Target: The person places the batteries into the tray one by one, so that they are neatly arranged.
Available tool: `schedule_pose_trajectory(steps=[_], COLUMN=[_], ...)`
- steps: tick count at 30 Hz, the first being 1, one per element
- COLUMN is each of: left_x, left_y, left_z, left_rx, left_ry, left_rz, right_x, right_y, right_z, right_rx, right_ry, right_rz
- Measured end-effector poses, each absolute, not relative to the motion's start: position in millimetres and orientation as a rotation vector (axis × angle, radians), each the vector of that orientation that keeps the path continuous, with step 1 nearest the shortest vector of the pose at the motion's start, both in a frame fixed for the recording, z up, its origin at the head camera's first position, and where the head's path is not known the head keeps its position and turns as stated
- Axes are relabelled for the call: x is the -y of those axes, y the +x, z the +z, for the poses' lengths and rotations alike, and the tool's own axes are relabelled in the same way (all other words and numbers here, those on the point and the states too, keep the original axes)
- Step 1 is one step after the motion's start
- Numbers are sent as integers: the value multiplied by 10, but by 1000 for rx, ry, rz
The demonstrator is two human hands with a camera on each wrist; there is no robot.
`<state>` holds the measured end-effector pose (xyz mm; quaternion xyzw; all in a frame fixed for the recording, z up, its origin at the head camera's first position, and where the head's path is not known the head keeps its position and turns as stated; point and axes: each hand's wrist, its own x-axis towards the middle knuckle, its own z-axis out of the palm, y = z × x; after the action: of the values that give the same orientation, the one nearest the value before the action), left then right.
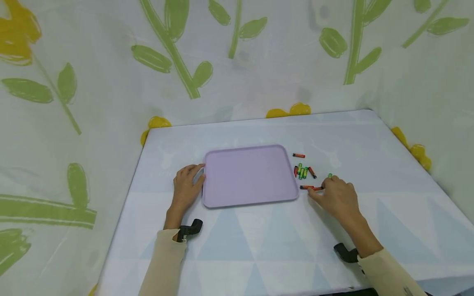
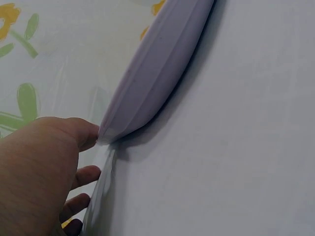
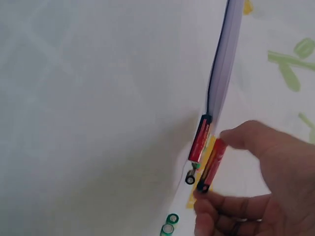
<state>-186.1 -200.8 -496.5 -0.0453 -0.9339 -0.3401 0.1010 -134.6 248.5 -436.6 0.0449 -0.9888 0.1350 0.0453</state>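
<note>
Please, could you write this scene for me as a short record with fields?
Surface: white table with pale blue triangles
Tray: light purple, flat on the table
Loose items: red-and-black batteries and green batteries, right of the tray
Left hand: touches the tray's left edge
Right hand: pinches one battery, red and black
Backdrop: pale, green leaves, yellow flowers

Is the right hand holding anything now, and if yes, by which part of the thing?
The right hand holds a red-and-black battery by its two ends.
</note>
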Motion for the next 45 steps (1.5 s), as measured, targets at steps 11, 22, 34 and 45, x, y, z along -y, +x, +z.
schedule_pose_trajectory(steps=[11, 22, 34, 45], left_x=[1934, 1895, 1795, 1722], left_y=[-1848, -1853, -1864, -1892], left_z=[-4961, -4973, -4992, -4988], left_rx=[2761, 2761, 2766, 2764], left_ry=[-122, -118, -137, -159], left_rz=[-994, -977, -965, -1003], right_x=[-2544, -2392, -2183, -2065], right_y=[-1334, -1501, -1622, -1689], right_z=[-4250, -4269, -4132, -4099], right_rx=[2883, 2689, 2730, 2734], right_ry=[277, 636, 762, 834], right_rz=[704, 769, 841, 924])
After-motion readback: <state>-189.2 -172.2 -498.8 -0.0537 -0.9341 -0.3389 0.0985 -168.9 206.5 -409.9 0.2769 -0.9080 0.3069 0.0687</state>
